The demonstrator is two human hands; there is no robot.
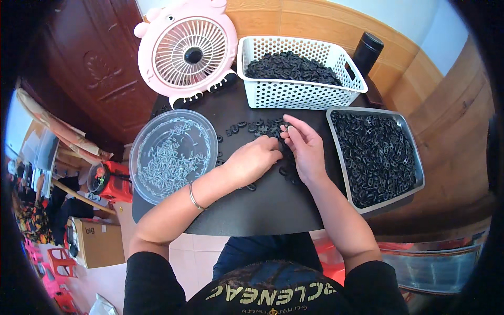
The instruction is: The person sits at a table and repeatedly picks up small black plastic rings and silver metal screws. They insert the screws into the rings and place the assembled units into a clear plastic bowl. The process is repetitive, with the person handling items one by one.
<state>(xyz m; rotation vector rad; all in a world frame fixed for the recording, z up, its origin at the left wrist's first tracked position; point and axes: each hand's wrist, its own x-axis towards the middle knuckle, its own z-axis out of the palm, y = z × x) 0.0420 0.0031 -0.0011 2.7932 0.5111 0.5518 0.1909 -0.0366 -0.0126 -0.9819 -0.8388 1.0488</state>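
Note:
Both my hands work close together over a scatter of small black oval plastic pieces on the dark table. My right hand pinches one small black piece between thumb and fingers. Beside it, my left hand, with a bangle on the wrist, has its fingers curled down near the loose pieces. Its fingertips are partly hidden, and I cannot make out what they hold. Left of my hands, a round clear tub contains many small silvery pins. To the right, a metal tray is filled with similar black pieces with holes.
A white perforated basket of black pieces stands at the back, with a black cylinder behind its right end. A pink animal-shaped fan stands at the back left. The dark table's near edge curves before my lap.

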